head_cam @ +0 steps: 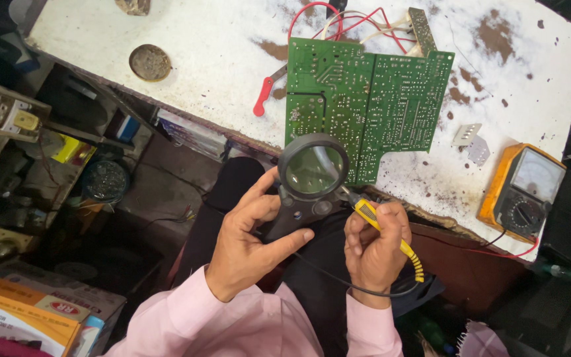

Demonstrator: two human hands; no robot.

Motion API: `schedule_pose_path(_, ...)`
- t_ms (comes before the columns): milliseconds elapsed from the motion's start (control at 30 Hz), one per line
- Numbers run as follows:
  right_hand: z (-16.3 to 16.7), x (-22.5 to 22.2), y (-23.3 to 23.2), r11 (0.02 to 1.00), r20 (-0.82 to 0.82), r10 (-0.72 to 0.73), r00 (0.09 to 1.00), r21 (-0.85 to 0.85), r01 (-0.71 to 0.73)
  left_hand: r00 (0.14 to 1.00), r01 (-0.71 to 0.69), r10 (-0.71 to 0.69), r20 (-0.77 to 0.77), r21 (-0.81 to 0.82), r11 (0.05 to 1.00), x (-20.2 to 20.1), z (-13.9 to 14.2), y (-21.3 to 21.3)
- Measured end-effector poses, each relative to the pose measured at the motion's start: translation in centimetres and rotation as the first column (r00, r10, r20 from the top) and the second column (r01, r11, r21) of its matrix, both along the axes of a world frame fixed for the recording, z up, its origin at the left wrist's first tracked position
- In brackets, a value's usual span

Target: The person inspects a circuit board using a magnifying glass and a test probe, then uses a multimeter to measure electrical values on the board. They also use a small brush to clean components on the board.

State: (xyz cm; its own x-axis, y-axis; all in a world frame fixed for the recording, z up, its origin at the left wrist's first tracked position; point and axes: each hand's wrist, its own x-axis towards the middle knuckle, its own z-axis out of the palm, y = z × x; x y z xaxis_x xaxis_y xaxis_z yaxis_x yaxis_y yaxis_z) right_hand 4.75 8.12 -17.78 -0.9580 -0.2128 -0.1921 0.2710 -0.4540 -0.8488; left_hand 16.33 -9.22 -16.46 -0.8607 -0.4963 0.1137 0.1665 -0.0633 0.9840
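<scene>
Head camera looks straight down on the bench: the left hand (249,241) wraps its fingers around the black handle of a magnifying glass (312,168), thumb laid along the side, lens hovering over the near edge of the green circuit board (365,99). The right hand (375,248) is closed pencil-style on a yellow soldering iron (381,228), tip pointing up-left toward the board edge just under the lens rim. To do this well, I'd judge, keep the lens level and the tip inside its field, wrists braced, and touch only one joint. The board lies flat on the stained white table (199,59), solder side up, just beyond both sets of fingers, not held. An orange multimeter (523,192) sits well to the right.
</scene>
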Motion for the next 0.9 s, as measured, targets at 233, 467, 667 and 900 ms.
schedule_pose_path(233, -0.21, 0.05, 0.29, 0.999, -0.018, 0.019, 1.000, -0.035, -0.019, 1.000, 0.003, -0.003, 0.000, -0.020, 1.000, -0.05, 0.35, -0.05)
schedule_pose_path(467, -0.41, 0.18, 0.48, 1.000, -0.022, 0.002, 1.000, 0.015, -0.002, 1.000, -0.009, 0.007, -0.027, -0.095, 0.995, -0.11, 0.44, -0.01)
schedule_pose_path(667, -0.41, 0.24, 0.26, 1.000, -0.019, 0.013, 1.000, 0.004, -0.013, 1.000, 0.012, -0.013, 0.010, 0.029, 1.000, -0.01, 0.09, 0.07)
schedule_pose_path(900, -0.15, 0.40, 0.19, 1.000, 0.019, 0.009, 1.000, 0.003, -0.009, 1.000, 0.013, -0.014, 0.010, 0.017, 1.000, -0.03, 0.30, 0.03)
